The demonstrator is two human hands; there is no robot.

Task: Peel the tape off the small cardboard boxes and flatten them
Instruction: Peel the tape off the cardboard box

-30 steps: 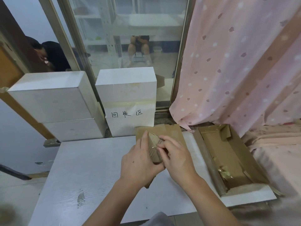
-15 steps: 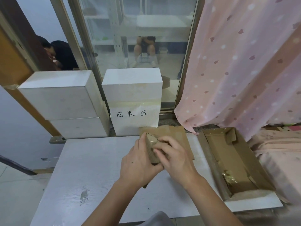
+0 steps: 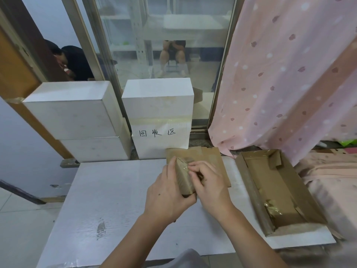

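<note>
Cardboard box (image 3: 184,180): I'm gripping it with my left hand (image 3: 167,196), right hand (image 3: 209,184) pinching the tape (image 3: 185,165) edge. Peeling low and slow should avoid tearing.

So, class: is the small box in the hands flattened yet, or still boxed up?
Still boxed up: the small box keeps its block shape, shiny tape still on it.

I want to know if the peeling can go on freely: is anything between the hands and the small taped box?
Nothing visible is. The left hand grips the small cardboard box directly, and the right hand has its fingertips on the shiny tape at the box's top. The flattened cardboard lies behind, on the table.
</note>
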